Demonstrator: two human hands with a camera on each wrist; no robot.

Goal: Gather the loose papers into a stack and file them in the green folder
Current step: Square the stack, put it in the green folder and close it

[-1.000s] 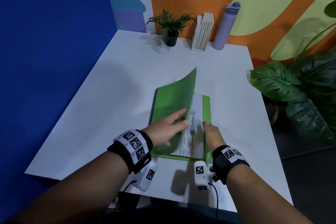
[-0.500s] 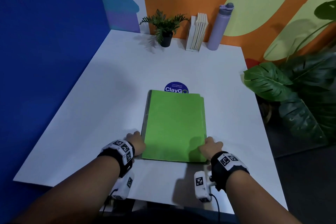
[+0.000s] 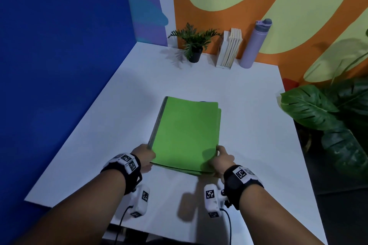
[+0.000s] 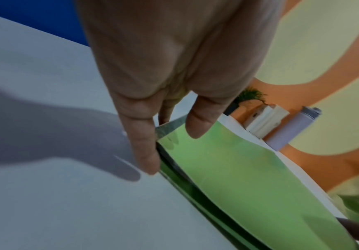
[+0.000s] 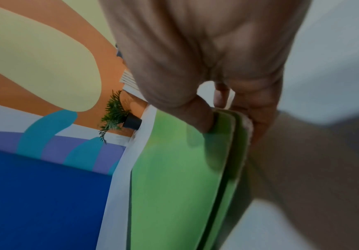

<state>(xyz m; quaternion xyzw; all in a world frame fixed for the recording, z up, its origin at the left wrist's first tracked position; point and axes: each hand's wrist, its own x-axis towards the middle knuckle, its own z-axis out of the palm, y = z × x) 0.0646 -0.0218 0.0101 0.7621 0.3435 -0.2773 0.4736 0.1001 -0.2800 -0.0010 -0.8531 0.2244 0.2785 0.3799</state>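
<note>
Two hands are holding the closed green folder [image 3: 186, 133] at its near corners in the head view: the left hand [image 3: 143, 157] is gripping the spine corner, the right hand [image 3: 221, 160] the open-edge corner. The folder is lying over the middle of the white bench [image 3: 249, 117], its long axis running away from the person, spine to the left. In the left wrist view, thumb and fingers [image 4: 144, 143] are pinching the spine corner. In the right wrist view, the thumb is pressing the cover while fingers are curling beneath.

right hand [image 5: 206, 71] pinches green folder [image 5: 174, 177] edge | thumb on cover | potted plant [image 5: 118, 116] behind
</note>
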